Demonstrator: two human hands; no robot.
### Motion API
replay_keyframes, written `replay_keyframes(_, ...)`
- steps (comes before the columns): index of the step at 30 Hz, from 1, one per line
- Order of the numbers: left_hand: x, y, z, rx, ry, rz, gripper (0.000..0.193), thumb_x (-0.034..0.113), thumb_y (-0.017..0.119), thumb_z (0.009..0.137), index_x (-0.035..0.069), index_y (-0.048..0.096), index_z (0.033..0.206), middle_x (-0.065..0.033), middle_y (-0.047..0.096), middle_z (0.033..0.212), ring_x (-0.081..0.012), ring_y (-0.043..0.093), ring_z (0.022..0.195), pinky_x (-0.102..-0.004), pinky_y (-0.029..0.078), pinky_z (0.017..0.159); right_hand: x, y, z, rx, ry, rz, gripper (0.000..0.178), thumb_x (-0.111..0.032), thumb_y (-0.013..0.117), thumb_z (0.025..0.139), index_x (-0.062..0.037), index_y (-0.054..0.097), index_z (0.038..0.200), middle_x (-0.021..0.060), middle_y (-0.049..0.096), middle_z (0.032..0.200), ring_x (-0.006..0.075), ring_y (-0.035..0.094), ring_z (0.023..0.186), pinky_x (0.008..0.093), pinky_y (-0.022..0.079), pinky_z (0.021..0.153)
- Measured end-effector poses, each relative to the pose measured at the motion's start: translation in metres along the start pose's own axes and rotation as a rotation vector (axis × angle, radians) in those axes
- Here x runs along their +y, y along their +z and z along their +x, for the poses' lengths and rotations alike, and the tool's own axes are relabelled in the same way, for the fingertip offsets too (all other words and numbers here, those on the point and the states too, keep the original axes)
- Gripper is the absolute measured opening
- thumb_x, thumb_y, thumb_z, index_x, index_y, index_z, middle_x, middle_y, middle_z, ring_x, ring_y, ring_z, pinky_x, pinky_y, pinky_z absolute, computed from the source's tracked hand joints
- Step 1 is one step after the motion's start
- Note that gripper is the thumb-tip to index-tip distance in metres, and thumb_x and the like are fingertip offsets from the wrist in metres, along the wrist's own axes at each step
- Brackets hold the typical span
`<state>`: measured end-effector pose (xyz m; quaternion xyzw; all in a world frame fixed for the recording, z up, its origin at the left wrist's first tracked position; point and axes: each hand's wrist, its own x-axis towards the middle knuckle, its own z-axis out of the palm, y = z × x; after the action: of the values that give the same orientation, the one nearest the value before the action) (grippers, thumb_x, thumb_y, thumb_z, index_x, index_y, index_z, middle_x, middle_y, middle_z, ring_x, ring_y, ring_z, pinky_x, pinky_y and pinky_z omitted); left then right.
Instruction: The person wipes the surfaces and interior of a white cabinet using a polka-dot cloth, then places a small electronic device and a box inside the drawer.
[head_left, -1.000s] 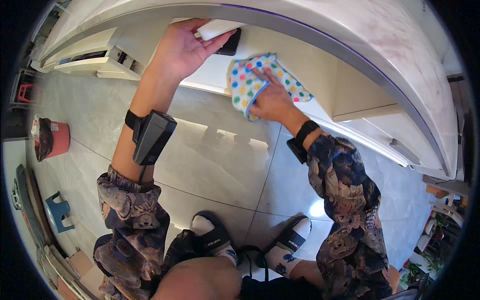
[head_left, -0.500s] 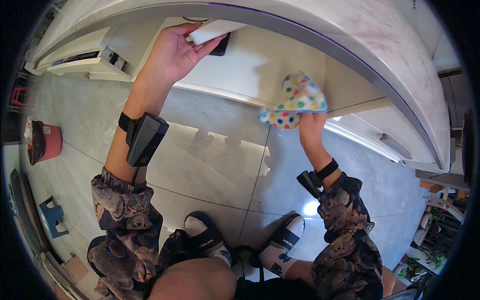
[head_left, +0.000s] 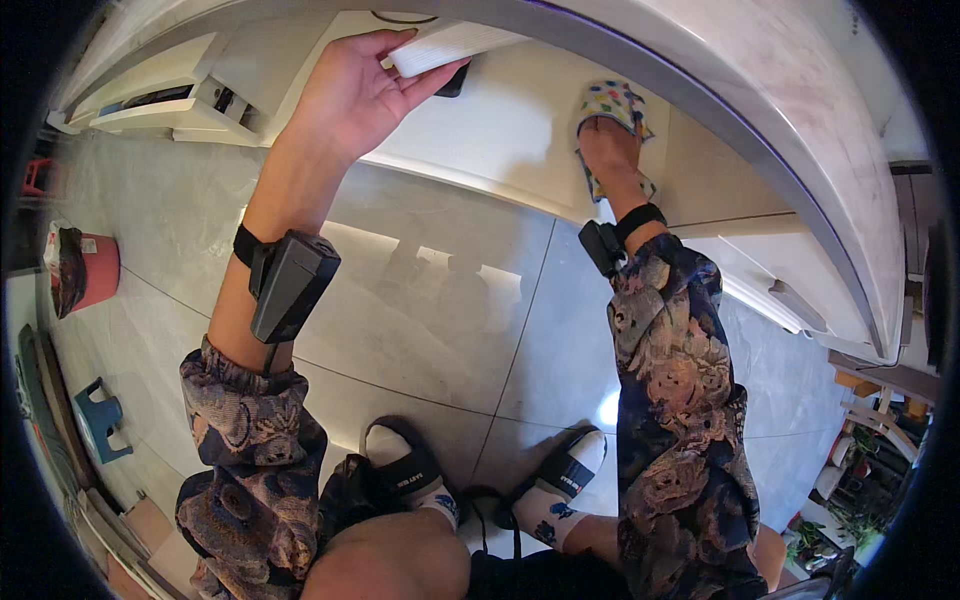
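Note:
My left hand (head_left: 350, 105) is closed around the end of a white, ribbed, rectangular block-like object (head_left: 445, 48), thumb above and fingers below. What exactly it is I cannot make out. Just behind my fingers, a dark flat item (head_left: 456, 82) lies on the pale shelf (head_left: 480, 140) under the curved countertop. Farther right, my right hand (head_left: 608, 150) reaches onto that same shelf with a polka-dot cloth (head_left: 612, 98). The cloth is bunched around the hand and partly hides the fingers; some of it hangs below the wrist.
A marbled countertop (head_left: 740, 70) with a grey edge curves over the shelf. An open drawer (head_left: 170, 112) juts out at the left, and a handled white front (head_left: 770, 275) is at the right. On the tiled floor are a pink bin (head_left: 98, 272) and a blue stool (head_left: 101, 420).
My right hand has moved forward with the cloth, from in front of the shelf's edge to over its surface. My left hand still holds the white object, almost unmoved.

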<state>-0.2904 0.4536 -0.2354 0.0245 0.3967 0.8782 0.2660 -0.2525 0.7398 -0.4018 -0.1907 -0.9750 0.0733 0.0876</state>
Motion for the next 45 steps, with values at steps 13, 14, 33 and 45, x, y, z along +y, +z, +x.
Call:
replay_keyframes(13, -0.033, 0.015, 0.015, 0.039, -0.066, -0.015, 0.037, 0.006, 0.038, 0.094, -0.019, 0.035, 0.122, -0.0309, 0.042, 0.128, -0.0407, 0.045, 0.120, -0.0444, 0.040, 0.106, -0.067, 0.006, -0.103, 0.341, -0.668, 0.216, 0.023, -0.016, 0.057, 0.072, -0.0062, 0.072, 0.086, 0.0135, 0.057, 0.125, 0.0273, 0.047, 0.124, 0.0364, 0.034, 0.107)
replay_keyframes(14, -0.039, 0.020, 0.018, 0.024, -0.081, -0.026, 0.037, 0.006, 0.038, 0.094, -0.019, 0.035, 0.122, -0.0309, 0.042, 0.128, -0.0407, 0.045, 0.120, -0.0444, 0.040, 0.106, -0.049, 0.007, -0.105, 0.337, -0.654, 0.197, 0.023, -0.016, 0.057, 0.072, -0.0062, 0.072, 0.086, 0.0135, 0.057, 0.125, 0.0273, 0.047, 0.124, 0.0364, 0.034, 0.107)
replay_keyframes(33, -0.058, 0.029, 0.022, 0.048, -0.093, -0.054, 0.024, 0.003, 0.044, 0.091, -0.014, 0.043, 0.108, -0.0259, 0.049, 0.114, -0.0363, 0.051, 0.110, -0.0446, 0.046, 0.101, 0.092, -0.012, -0.167, 0.467, -0.107, 0.486, 0.042, -0.002, 0.050, 0.075, 0.0020, 0.054, 0.117, 0.0232, 0.055, 0.117, 0.0436, 0.045, 0.113, 0.0469, 0.034, 0.099)
replay_keyframes(45, -0.065, 0.020, 0.044, 0.064, -0.072, 0.016, 0.035, 0.005, 0.036, 0.093, -0.019, 0.035, 0.118, -0.0316, 0.043, 0.126, -0.0407, 0.044, 0.121, -0.0460, 0.040, 0.106, -0.095, 0.061, -0.120, 0.140, -0.140, 0.722, 0.050, -0.016, 0.055, 0.077, -0.0036, 0.052, 0.125, 0.0205, 0.045, 0.131, 0.0349, 0.037, 0.125, 0.0402, 0.030, 0.106)
